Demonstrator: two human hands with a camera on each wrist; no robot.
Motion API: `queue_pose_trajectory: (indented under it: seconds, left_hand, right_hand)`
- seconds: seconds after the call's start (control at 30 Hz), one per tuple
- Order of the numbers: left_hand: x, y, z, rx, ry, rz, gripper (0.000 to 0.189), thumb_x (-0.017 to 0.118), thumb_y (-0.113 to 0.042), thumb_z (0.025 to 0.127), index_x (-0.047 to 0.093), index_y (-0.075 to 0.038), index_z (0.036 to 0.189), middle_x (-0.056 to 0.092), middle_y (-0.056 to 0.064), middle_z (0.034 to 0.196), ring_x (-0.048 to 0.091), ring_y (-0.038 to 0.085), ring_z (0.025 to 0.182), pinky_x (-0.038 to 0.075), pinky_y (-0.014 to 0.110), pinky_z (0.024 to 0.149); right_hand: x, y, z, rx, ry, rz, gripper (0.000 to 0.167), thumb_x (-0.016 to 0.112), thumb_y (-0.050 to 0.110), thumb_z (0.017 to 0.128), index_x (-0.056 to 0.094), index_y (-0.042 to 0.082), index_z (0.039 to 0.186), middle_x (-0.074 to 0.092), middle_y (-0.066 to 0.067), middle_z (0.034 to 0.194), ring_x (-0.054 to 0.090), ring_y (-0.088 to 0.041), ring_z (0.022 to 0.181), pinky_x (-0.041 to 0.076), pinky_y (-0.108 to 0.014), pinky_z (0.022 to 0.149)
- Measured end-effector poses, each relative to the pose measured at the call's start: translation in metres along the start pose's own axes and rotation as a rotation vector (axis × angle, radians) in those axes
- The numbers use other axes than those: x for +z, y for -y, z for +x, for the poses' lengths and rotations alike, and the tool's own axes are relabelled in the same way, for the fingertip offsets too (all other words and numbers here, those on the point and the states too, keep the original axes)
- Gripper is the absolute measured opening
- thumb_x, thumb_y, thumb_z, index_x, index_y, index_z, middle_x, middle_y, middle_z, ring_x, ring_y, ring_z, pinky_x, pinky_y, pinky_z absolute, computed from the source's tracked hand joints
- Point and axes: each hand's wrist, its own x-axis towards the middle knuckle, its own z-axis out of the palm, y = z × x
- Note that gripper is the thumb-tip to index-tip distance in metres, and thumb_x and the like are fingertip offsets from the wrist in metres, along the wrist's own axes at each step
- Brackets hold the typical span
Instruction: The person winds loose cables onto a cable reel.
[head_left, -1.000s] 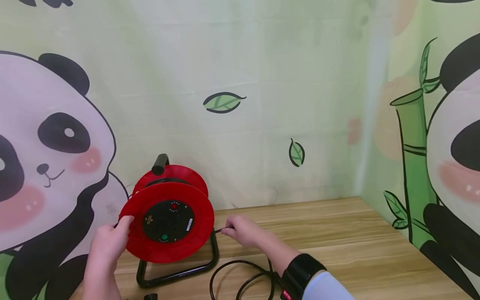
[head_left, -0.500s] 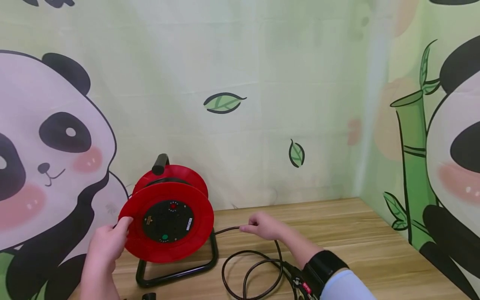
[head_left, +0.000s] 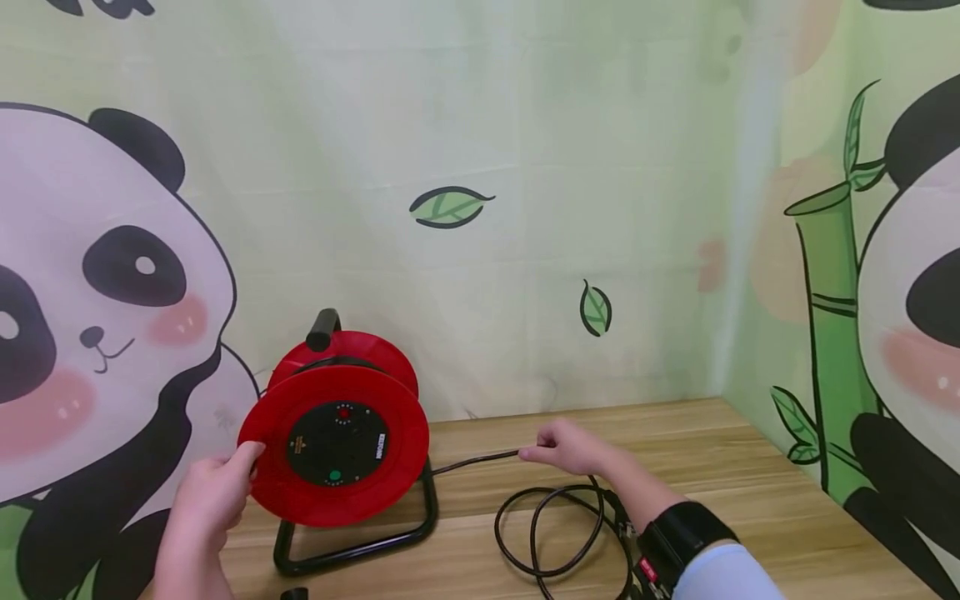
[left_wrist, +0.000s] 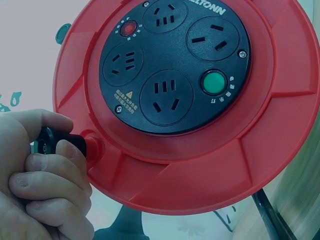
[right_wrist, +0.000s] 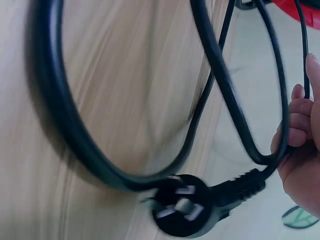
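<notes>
A red cable reel point(head_left: 337, 437) with a black socket panel stands upright on its black tubular stand point(head_left: 360, 546). My left hand point(head_left: 208, 493) is at the reel's left edge; in the left wrist view its fingers grip the black crank knob point(left_wrist: 70, 144) on the red flange. To the right of the reel, my right hand point(head_left: 570, 447) pinches the black cable point(head_left: 480, 458), which runs nearly straight from the reel. Beyond that hand the cable hangs in loose loops. A black three-pin plug point(right_wrist: 182, 206) shows at the cable's end in the right wrist view.
The wooden table point(head_left: 675, 433) carries everything. Behind it hangs a panda-print cloth point(head_left: 525, 167), which also covers the right side. A small black object point(head_left: 295, 593) is cut off at the bottom edge. The reel's carry handle point(head_left: 322, 330) sticks up at its top.
My right hand has moved to the right, and the cable stretch between it and the reel has lengthened. The loose loops have shifted right too. My left hand has stayed nearly still.
</notes>
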Motion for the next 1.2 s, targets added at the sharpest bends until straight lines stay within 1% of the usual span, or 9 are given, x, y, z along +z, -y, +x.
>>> queue_pose_trajectory:
  seconds: [0.13, 0.27, 0.43, 0.53, 0.67, 0.8, 0.9, 1.07, 1.2]
  left_hand:
    - [-0.002, 0.001, 0.001, 0.0, 0.018, 0.007, 0.065, 0.044, -0.053, 0.103, 0.063, 0.005, 0.125, 0.057, 0.007, 0.069, 0.044, 0.025, 0.06, 0.04, 0.034, 0.06]
    - [-0.004, 0.003, 0.002, -0.006, 0.033, 0.018, 0.064, 0.044, -0.053, 0.103, 0.064, 0.005, 0.122, 0.054, 0.006, 0.065, 0.044, 0.025, 0.059, 0.039, 0.034, 0.061]
    - [-0.004, 0.007, 0.004, -0.016, 0.046, 0.02, 0.059, 0.046, -0.052, 0.102, 0.069, 0.002, 0.108, 0.052, 0.005, 0.063, 0.044, 0.024, 0.058, 0.039, 0.034, 0.06]
    - [-0.003, 0.009, 0.005, -0.024, 0.054, 0.026, 0.058, 0.046, -0.052, 0.102, 0.068, 0.001, 0.106, 0.051, 0.004, 0.063, 0.044, 0.024, 0.058, 0.039, 0.034, 0.06]
    - [-0.004, 0.008, 0.005, -0.014, 0.058, 0.027, 0.057, 0.046, -0.051, 0.103, 0.068, 0.001, 0.103, 0.051, 0.005, 0.064, 0.043, 0.023, 0.057, 0.038, 0.033, 0.058]
    - [-0.005, 0.008, 0.007, -0.004, 0.074, 0.026, 0.054, 0.047, -0.05, 0.103, 0.068, -0.001, 0.094, 0.05, 0.004, 0.063, 0.042, 0.022, 0.056, 0.038, 0.034, 0.056]
    - [-0.005, 0.009, 0.008, -0.024, 0.084, 0.041, 0.054, 0.047, -0.05, 0.103, 0.069, -0.001, 0.096, 0.05, 0.004, 0.063, 0.043, 0.023, 0.057, 0.038, 0.035, 0.059]
    - [-0.007, 0.011, 0.009, -0.081, 0.105, 0.031, 0.059, 0.048, -0.054, 0.101, 0.064, 0.001, 0.112, 0.052, 0.005, 0.07, 0.046, 0.024, 0.066, 0.039, 0.038, 0.068]
    - [-0.009, 0.013, 0.009, -0.084, 0.114, 0.035, 0.058, 0.048, -0.054, 0.101, 0.065, 0.0, 0.111, 0.054, 0.005, 0.072, 0.047, 0.024, 0.067, 0.039, 0.038, 0.069]
  right_hand:
    - [-0.01, -0.014, -0.009, 0.021, -0.015, -0.021, 0.047, 0.067, 0.041, 0.098, 0.047, 0.018, 0.063, 0.039, 0.01, 0.057, 0.036, -0.007, 0.052, 0.03, -0.024, 0.052]
    - [-0.021, -0.024, -0.017, 0.054, -0.016, -0.034, 0.046, 0.067, 0.04, 0.099, 0.047, 0.017, 0.064, 0.039, 0.01, 0.057, 0.036, -0.008, 0.053, 0.031, -0.025, 0.052]
    - [-0.037, -0.025, -0.022, 0.054, -0.029, -0.041, 0.045, 0.068, 0.04, 0.098, 0.05, 0.016, 0.065, 0.039, 0.008, 0.059, 0.037, -0.009, 0.054, 0.032, -0.027, 0.054]
    - [-0.045, -0.027, -0.025, 0.075, -0.041, -0.074, 0.045, 0.07, 0.04, 0.096, 0.048, 0.016, 0.066, 0.039, 0.009, 0.059, 0.037, -0.009, 0.055, 0.032, -0.027, 0.055]
    - [-0.056, -0.034, -0.031, 0.116, -0.042, -0.108, 0.047, 0.074, 0.041, 0.094, 0.045, 0.017, 0.065, 0.036, 0.008, 0.059, 0.035, -0.01, 0.055, 0.03, -0.027, 0.055]
    - [-0.063, -0.041, -0.037, 0.147, -0.042, -0.129, 0.049, 0.074, 0.042, 0.093, 0.045, 0.016, 0.064, 0.035, 0.007, 0.058, 0.035, -0.011, 0.054, 0.03, -0.028, 0.054]
    - [-0.064, -0.045, -0.04, 0.166, -0.034, -0.127, 0.048, 0.073, 0.043, 0.094, 0.046, 0.017, 0.063, 0.036, 0.007, 0.058, 0.036, -0.011, 0.054, 0.03, -0.028, 0.054]
    - [-0.063, -0.046, -0.039, 0.173, -0.029, -0.113, 0.046, 0.071, 0.043, 0.095, 0.048, 0.017, 0.064, 0.038, 0.007, 0.058, 0.037, -0.011, 0.054, 0.031, -0.028, 0.054]
    - [-0.06, -0.046, -0.038, 0.17, -0.032, -0.112, 0.044, 0.072, 0.041, 0.095, 0.051, 0.017, 0.065, 0.038, 0.007, 0.058, 0.038, -0.011, 0.055, 0.032, -0.028, 0.054]
